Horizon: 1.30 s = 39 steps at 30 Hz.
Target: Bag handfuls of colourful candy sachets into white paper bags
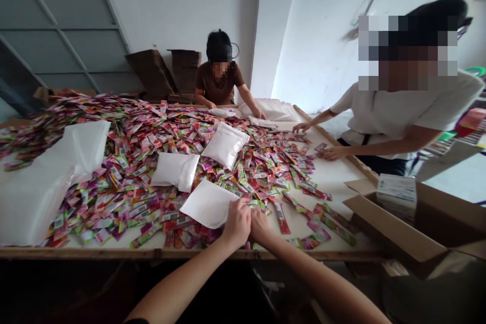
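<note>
My left hand [238, 223] is closed at the right end of a filled white plastic bag [208, 204], near the table's front edge. Pressed up against it is my right hand [259, 225], with curled fingers; what it grips is hidden. Two more filled white bags, a flat one [175, 170] and a plumper one [226, 145], lie just beyond on a wide heap of small colourful sachets [140, 177]. Loose sachets surround both hands.
A stack of clear plastic bags [34, 197] lies at left. An open cardboard box [395, 223] holding a white carton [397, 195] stands right. One co-worker [218, 81] works across the table; another [398, 116] reaches in from the right. A wooden rim [152, 254] edges the table.
</note>
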### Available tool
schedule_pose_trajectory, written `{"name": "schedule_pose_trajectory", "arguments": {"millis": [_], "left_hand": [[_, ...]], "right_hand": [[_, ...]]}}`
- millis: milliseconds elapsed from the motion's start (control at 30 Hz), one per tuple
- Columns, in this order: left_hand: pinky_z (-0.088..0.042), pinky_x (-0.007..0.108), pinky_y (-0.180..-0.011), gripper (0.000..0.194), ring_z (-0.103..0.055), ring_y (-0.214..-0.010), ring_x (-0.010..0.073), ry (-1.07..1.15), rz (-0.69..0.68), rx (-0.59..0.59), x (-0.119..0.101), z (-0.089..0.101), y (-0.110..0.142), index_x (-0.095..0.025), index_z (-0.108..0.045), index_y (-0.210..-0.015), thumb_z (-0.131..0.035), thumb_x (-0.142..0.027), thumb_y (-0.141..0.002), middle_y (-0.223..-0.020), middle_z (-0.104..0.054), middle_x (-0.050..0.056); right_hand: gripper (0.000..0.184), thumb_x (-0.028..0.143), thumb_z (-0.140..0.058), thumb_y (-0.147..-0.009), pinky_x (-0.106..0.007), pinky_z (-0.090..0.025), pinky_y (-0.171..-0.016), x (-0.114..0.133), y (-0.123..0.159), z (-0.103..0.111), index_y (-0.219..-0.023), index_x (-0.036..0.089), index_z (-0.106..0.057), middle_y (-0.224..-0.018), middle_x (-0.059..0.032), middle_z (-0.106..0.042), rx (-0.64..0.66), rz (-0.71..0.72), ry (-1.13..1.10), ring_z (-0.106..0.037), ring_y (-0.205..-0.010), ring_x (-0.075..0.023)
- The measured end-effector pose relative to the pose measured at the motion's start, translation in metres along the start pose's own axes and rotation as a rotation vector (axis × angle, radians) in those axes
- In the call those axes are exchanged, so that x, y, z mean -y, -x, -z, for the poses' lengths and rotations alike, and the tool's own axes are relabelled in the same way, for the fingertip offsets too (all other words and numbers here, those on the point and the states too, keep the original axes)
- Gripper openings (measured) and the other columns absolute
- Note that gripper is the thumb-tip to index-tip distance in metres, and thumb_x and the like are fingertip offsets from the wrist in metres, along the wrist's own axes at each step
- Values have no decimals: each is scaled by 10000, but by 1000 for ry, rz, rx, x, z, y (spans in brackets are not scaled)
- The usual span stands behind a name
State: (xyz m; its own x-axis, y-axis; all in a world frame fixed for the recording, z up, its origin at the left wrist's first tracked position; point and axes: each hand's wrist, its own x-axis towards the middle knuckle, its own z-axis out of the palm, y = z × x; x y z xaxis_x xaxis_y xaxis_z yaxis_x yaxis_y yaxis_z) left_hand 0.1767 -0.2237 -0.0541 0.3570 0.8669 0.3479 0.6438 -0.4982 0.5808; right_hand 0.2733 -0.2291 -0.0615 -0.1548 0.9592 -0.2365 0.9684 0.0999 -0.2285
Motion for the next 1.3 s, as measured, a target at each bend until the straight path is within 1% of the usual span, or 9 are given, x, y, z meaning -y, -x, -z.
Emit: {"name": "schedule_pose_trajectory", "arguments": {"millis": [133,233,433,567,667,900,1033,1167,1300], "left_hand": [[-230,537,-1013,341,-508,-980,250,-269,-111,186,-9,11,-2,-120,-589,-923,-295,-13,-788,-1022,-575,127],[-370,462,-915,345,-534,-912,246,-313,-56,249,-11,23,-7,-100,-597,-899,-296,3,-764,-997,-575,156],[-470,273,-747,258,-590,-792,171,-134,43,261,-7,42,-16,-135,-621,-852,-367,-145,-808,-1030,-573,107],[-446,306,-846,413,-552,-981,216,-209,-83,267,-4,33,-16,-134,-509,-1144,-316,-38,-791,-1093,-571,122],[-433,371,-871,442,-526,-1035,258,-277,-155,254,-2,25,-15,-109,-487,-1166,-289,0,-786,-1084,-571,152],[-476,335,-817,278,-574,-941,218,-162,-82,196,0,46,-23,-115,-578,-979,-353,-101,-816,-1083,-560,140],[-469,280,-822,251,-585,-890,180,-77,-68,201,5,61,-24,-132,-604,-903,-367,-153,-826,-1023,-588,100],[-453,279,-851,249,-567,-943,188,-134,-160,303,5,54,-25,-115,-590,-946,-374,-114,-822,-1166,-539,117],[-458,310,-861,369,-541,-1012,188,-260,-160,245,11,38,-25,-102,-468,-1166,-315,-56,-834,-1152,-555,119]], "right_hand": [[252,208,-591,-670,-332,-439,-687,-11,-22,13,-890,96,-637,-906,-176,-651,72,122,-50,-601,-842,-300],[168,226,-598,-654,-244,-430,-652,-15,-20,18,-792,143,-648,-836,-94,-674,110,222,-107,-616,-769,-219],[448,241,-565,-640,-258,-428,-655,-6,7,8,-1084,179,-543,-902,-82,-659,-123,11,-295,-618,-794,-224],[323,274,-445,-756,-311,-433,-690,-2,-4,5,-1003,125,-590,-937,-158,-642,-105,-47,-160,-607,-856,-267],[299,257,-460,-755,-312,-435,-717,-5,-20,6,-964,102,-609,-901,-168,-652,-27,2,-157,-607,-855,-263],[411,242,-620,-619,-276,-462,-745,-12,-6,9,-1009,134,-549,-950,-69,-644,-86,207,-897,-590,-846,-200],[342,264,-569,-693,-292,-454,-788,-6,7,9,-1019,168,-535,-962,-50,-640,-62,247,-1094,-582,-859,-181],[175,185,-479,-715,-276,-452,-695,3,-7,-4,-853,126,-569,-829,-93,-650,-164,146,-838,-595,-762,-192],[233,203,-483,-729,-311,-426,-681,7,-27,-16,-902,89,-589,-885,-172,-645,-185,-65,-442,-607,-812,-260]]}}
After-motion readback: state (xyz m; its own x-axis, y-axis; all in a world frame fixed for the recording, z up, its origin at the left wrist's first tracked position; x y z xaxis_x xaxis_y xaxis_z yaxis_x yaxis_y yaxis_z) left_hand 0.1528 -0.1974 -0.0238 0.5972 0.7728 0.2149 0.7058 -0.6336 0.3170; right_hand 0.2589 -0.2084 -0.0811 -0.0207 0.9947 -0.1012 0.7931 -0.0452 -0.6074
